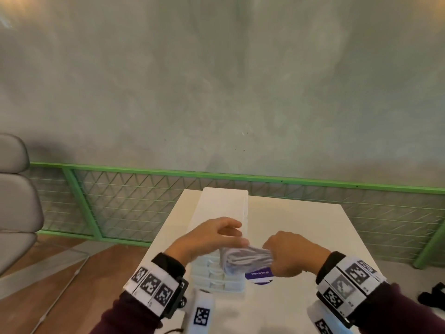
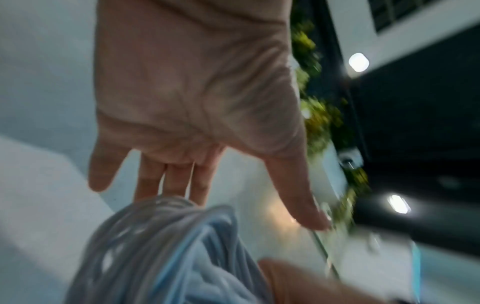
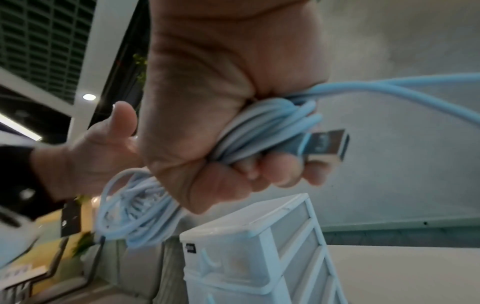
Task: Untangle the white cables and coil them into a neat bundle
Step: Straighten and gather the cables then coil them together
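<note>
- The white cables (image 1: pixel 245 257) are already gathered into a bundle, held in the air over the desk (image 1: pixel 301 225), right in front of a small white drawer unit (image 1: pixel 222 208) and above a purple sticker (image 1: pixel 260 276).
- The right hand (image 1: pixel 292 254) is doing the real holding: its fingers (image 3: pixel 275 170) are curled tight into a fist round one end of the coil, and a USB plug (image 3: pixel 324 146) sticks out past them.
- A loose strand (image 3: pixel 389 86) runs off from the fist to the edge of the right wrist view, so the bundle isn't fully wrapped yet, I'd say.
- The left hand (image 1: pixel 212 237) is pretty much flat open in its own wrist view, fingers (image 2: pixel 176 181) straight and a bit spread, with their tips right at the far loops (image 2: pixel 161 226). Touching or just short of it? Too blurry to call. It isn't gripping anything.
- What could go wrong: only one end is clamped, so the free loops on the left could spring apart or slide off, since this kind of cable looks springy.
- The loose strand could also snag on the drawer unit or loop through the coil and re-tangle it.
- If the fist relaxes, the whole lot probably drops onto the desk and unravels.
</note>
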